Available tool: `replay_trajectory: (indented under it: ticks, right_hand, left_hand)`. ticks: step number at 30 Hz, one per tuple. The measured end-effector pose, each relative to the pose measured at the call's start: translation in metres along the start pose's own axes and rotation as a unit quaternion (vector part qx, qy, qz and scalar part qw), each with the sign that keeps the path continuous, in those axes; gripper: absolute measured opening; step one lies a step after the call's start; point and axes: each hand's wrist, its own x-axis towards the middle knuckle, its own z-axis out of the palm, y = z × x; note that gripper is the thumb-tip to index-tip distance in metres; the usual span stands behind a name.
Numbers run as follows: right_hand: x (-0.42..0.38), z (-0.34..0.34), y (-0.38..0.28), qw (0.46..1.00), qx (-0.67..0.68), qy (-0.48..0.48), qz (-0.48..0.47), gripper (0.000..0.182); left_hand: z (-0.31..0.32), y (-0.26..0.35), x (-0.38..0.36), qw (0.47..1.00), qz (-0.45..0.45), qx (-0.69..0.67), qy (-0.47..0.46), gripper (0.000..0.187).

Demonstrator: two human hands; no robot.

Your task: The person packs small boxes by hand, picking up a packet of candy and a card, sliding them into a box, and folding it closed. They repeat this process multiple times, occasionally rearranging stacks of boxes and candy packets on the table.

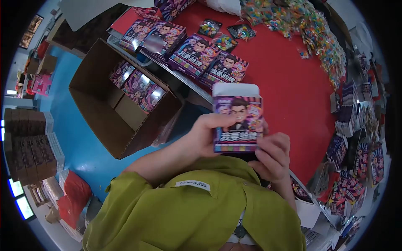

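A small purple printed box (248, 112) with a cartoon figure on its front is held upright before my chest, its white top flap (235, 89) raised. My left hand (208, 133) grips it from the left, thumb across the front. At its lower right corner my right hand (274, 157) has curled fingers touching the edge. Beyond the held box, similar purple boxes (193, 55) stand in a row along the red table's (289, 104) left edge.
An open cardboard carton (100, 100) with purple boxes inside stands on the left. Small candy packets (326, 50) are heaped at the table's far right. More printed boxes (347, 106) lie at the right. Stacked brown cartons (31, 146) are at far left.
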Motion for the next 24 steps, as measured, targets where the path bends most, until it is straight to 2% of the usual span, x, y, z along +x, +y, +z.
replay_trajectory:
  ticks: [2,4,6,8,9,14,16,18,21,22,24]
  right_hand:
    - [0.033,-0.004,0.013,0.996,0.041,0.001,0.085,0.03]
    - [0.062,0.008,0.06,0.988,0.035,-0.016,0.152,0.03]
    - [0.083,0.028,0.129,0.988,-0.048,-0.059,0.131,0.027]
    - [0.111,0.059,0.173,0.981,-0.146,-0.107,0.074,0.027]
    - [0.124,0.075,0.19,0.975,-0.148,-0.145,0.083,0.03]
    - [0.173,0.149,0.237,0.938,-0.199,-0.247,0.139,0.046]
    - [0.191,0.166,0.243,0.891,-0.218,-0.32,0.238,0.059]
    - [0.2,0.179,0.251,0.851,-0.22,-0.386,0.281,0.066]
    - [0.211,0.188,0.25,0.829,-0.257,-0.412,0.279,0.069]
    - [0.217,0.189,0.249,0.804,-0.254,-0.442,0.306,0.071]
    - [0.226,0.188,0.242,0.79,-0.256,-0.447,0.332,0.073]
  left_hand:
    - [-0.001,0.024,-0.029,0.992,0.099,0.07,-0.028,0.062]
    - [-0.005,0.056,-0.053,0.943,0.263,0.204,-0.017,0.067]
    - [0.002,0.085,-0.076,0.876,0.398,0.247,0.113,0.065]
    - [-0.018,0.122,-0.094,0.853,0.425,0.235,0.191,0.062]
    - [-0.021,0.135,-0.091,0.835,0.461,0.209,0.215,0.056]
    - [-0.032,0.172,-0.081,0.82,0.452,0.215,0.277,0.047]
    - [-0.033,0.178,-0.081,0.817,0.454,0.213,0.285,0.04]
    - [-0.029,0.178,-0.076,0.821,0.442,0.207,0.296,0.034]
    - [-0.038,0.185,-0.073,0.801,0.439,0.202,0.353,0.035]
    - [-0.038,0.188,-0.073,0.803,0.432,0.208,0.355,0.035]
    - [-0.036,0.193,-0.071,0.804,0.437,0.212,0.344,0.034]
